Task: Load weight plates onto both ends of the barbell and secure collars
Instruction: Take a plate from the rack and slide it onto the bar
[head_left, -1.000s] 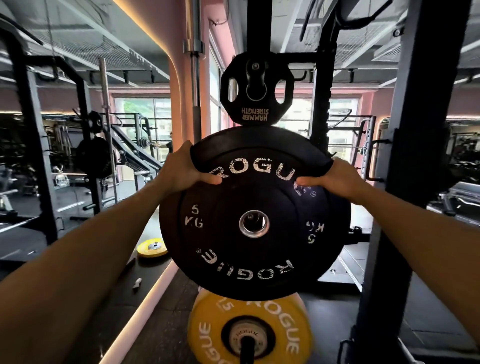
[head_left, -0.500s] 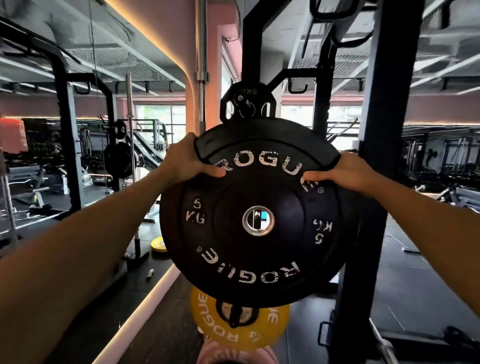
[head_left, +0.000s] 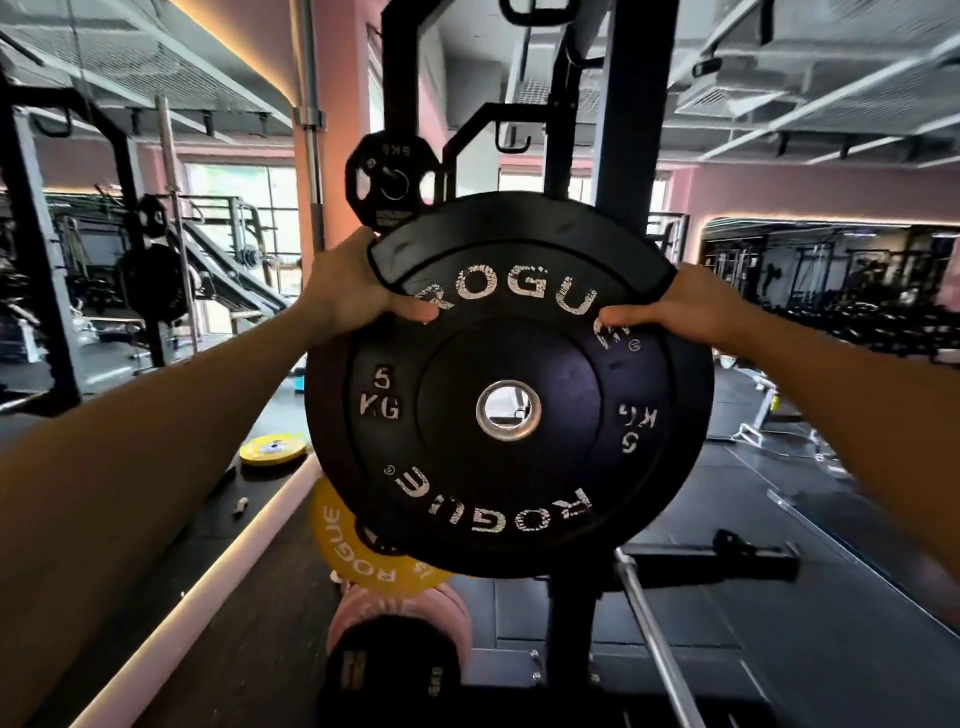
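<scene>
I hold a black 5 kg Rogue bumper plate (head_left: 511, 499) upright in front of me, clear of the rack. My left hand (head_left: 353, 291) grips its upper left rim, thumb on the lettered face. My right hand (head_left: 670, 309) grips the upper right rim the same way. A steel barbell (head_left: 657, 639) runs low at the right, from behind the plate toward the bottom edge. Its ends and any collars are out of sight.
A black rack upright (head_left: 621, 145) stands behind the plate. Stored below are a yellow plate (head_left: 353, 551), a pink plate (head_left: 395, 613) and a small black plate (head_left: 389, 670). A 5 kg grip plate (head_left: 387, 182) hangs above. Another yellow plate (head_left: 272, 449) lies on the floor left.
Both hands have carried the black plate off the storage peg and to the right while my view turned right. The barbell has come into view at the lower right.
</scene>
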